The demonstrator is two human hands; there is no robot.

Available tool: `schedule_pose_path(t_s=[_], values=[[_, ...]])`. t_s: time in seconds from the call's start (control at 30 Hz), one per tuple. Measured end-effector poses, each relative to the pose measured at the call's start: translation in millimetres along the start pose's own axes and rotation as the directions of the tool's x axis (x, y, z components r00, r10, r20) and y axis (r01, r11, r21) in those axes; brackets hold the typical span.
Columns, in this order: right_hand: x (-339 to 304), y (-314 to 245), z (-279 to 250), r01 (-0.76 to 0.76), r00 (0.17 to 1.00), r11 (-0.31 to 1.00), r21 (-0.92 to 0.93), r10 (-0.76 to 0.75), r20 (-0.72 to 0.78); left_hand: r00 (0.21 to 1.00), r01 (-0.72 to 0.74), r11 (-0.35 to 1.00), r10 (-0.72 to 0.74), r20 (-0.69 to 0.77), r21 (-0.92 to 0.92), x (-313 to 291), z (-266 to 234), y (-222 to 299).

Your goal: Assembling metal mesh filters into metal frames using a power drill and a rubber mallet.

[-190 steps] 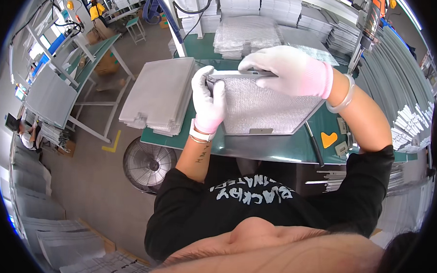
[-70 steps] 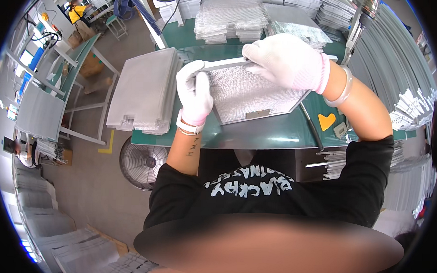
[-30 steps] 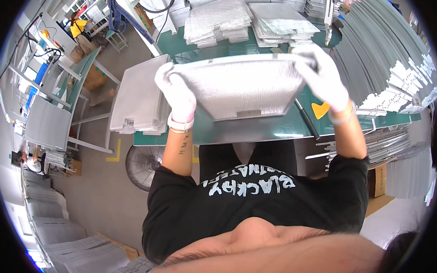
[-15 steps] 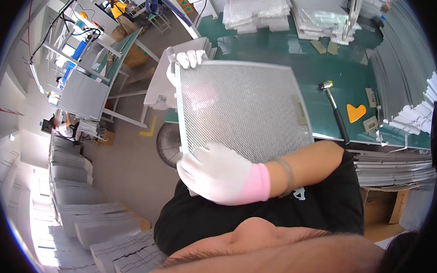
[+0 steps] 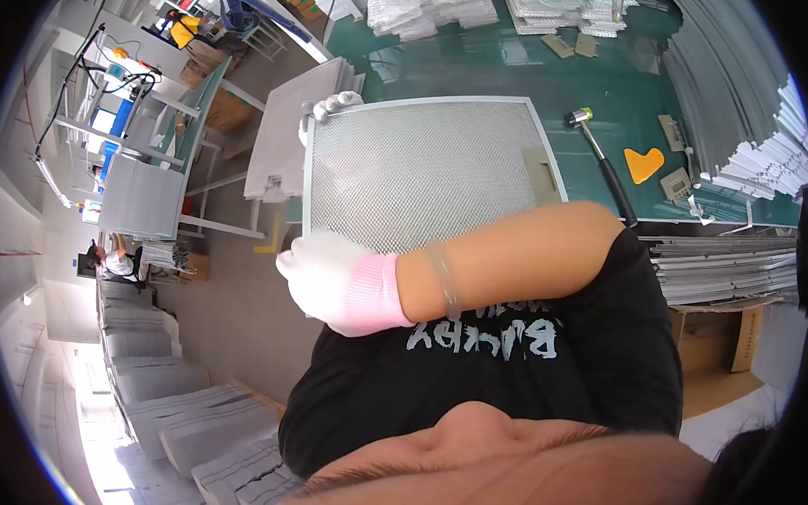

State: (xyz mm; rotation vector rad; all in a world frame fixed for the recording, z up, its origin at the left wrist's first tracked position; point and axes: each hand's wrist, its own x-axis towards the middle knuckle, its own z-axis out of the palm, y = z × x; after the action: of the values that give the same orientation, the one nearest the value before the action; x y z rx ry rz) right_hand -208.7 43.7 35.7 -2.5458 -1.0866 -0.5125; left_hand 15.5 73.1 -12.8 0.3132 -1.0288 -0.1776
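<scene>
A silver mesh filter panel with a thin light metal frame is held tilted in front of my chest, over the near edge of the green table. At its far left corner my left hand, in a white glove, has its fingers curled over the frame; that forearm is hidden behind the panel. My right arm reaches across my body. Its hand, in a white glove with a pink cuff, is closed at the panel's near left corner, its fingertips partly hidden. A beige piece shows at the panel's right side.
On the green table lie a hammer, an orange heart-shaped scraper and small beige pieces. Wrapped stacks stand behind, grey sheets at right. Flat panels are stacked at left. Other people work far left.
My right hand has moved up and left with its forearm lying further across the panel's near edge. The view has shifted, and the floor fan is now hidden.
</scene>
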Motion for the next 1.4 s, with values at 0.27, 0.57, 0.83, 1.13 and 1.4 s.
schedule_pose_path(t_s=[0.27, 0.57, 0.83, 1.13, 1.4], values=[[-56, -9, 9, 0.189, 0.969, 0.978, 0.084, -0.172, -0.176, 0.996, -0.064, 0.998, 0.063, -0.066, -0.019, -1, -14, 18], [-97, 10, 12, 0.395, 0.802, 0.919, -0.002, -0.346, -0.488, 0.991, -0.116, 0.967, 0.128, -0.039, 0.225, -6, 23, 51], [-100, 9, 13, 0.417, 0.801, 0.908, 0.025, -0.355, -0.483, 0.990, -0.128, 0.946, 0.138, -0.012, 0.296, -9, 28, 52], [-98, 11, 14, 0.439, 0.765, 0.898, 0.025, -0.359, -0.536, 0.983, -0.163, 0.934, 0.183, -0.034, 0.317, -11, 22, 52], [-147, 51, -86, -0.065, 0.823, 0.998, 0.021, 0.066, -0.564, 0.926, -0.016, -0.527, 0.314, 0.212, 0.850, -6, 92, 29]])
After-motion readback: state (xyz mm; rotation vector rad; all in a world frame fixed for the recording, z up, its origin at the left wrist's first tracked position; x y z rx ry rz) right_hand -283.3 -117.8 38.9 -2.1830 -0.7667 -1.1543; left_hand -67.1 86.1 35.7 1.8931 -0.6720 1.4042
